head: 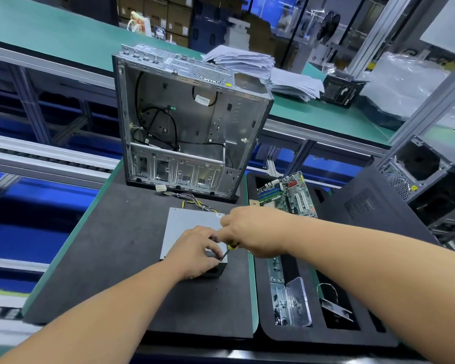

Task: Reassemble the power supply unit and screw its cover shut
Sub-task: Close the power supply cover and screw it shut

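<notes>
The power supply unit is lying flat on the dark foam mat, its cover up. The left hand is gripping its near corner, while the right hand — closer to the screw — is holding a screwdriver slanting down-left into that corner.

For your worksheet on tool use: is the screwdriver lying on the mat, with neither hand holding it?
No. The right hand grips the screwdriver, its tip down at the near corner of the power supply, which the left hand holds.
</notes>
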